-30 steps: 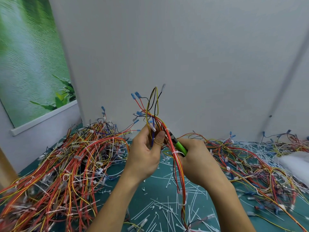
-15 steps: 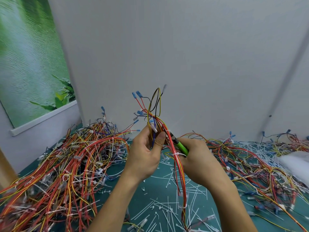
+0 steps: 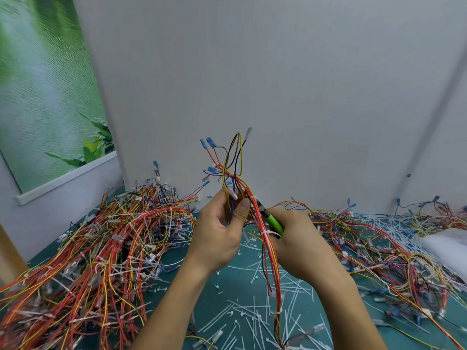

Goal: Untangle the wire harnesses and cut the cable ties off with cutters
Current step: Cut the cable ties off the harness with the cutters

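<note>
Above teal mat [image 3: 227, 294] — upright red-yellow harness [image 3: 270, 253], white-tied.

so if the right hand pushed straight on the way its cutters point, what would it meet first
Probably the wire harness, right at the tip of the cutters that the right hand aims up and left, beside the left hand. Depth is unclear from one view.

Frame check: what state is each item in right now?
harness: lifted, white ties on it.
cutters: nose among its wires, blades hidden.
left hand: pinches harness top.
right hand: grips cutters.
left pile: tangled, tied.
loose ties: cut, scattered.
</note>
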Tool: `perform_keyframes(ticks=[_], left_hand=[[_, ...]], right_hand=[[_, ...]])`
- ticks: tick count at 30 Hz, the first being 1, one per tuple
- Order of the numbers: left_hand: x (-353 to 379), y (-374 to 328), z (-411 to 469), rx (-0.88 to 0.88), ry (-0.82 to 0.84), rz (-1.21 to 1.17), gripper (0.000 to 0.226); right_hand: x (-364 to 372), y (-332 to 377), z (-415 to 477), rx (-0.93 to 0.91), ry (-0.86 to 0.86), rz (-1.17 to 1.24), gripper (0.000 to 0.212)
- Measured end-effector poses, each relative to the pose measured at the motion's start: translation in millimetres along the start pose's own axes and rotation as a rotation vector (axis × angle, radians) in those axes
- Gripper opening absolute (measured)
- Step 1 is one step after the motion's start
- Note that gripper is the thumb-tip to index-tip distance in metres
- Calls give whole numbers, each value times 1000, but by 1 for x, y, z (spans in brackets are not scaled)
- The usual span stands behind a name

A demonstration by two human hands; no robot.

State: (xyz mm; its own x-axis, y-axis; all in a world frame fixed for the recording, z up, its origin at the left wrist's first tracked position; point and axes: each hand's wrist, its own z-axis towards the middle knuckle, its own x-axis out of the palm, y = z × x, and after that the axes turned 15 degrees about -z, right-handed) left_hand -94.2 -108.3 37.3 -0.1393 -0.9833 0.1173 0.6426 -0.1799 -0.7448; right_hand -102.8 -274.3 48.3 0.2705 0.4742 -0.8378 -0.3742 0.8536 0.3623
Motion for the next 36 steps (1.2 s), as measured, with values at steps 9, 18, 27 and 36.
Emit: perform_keyframes(ticks=[9, 18, 27, 36], left_hand=[[-1, -1, 1, -11, 9, 18, 6], [2, -2, -1, -18, 6, 15, 8], [2, -3, -1, -17, 7, 46, 9], [1, -4, -1, -36, 1, 25, 9]], right_hand=[[2, 1, 1, -9, 8, 19, 21], [0, 3, -1, -13, 13, 21, 20], [-1, 3, -1, -6, 15, 44, 23], [-1, 4, -1, -13, 27, 49, 18]])
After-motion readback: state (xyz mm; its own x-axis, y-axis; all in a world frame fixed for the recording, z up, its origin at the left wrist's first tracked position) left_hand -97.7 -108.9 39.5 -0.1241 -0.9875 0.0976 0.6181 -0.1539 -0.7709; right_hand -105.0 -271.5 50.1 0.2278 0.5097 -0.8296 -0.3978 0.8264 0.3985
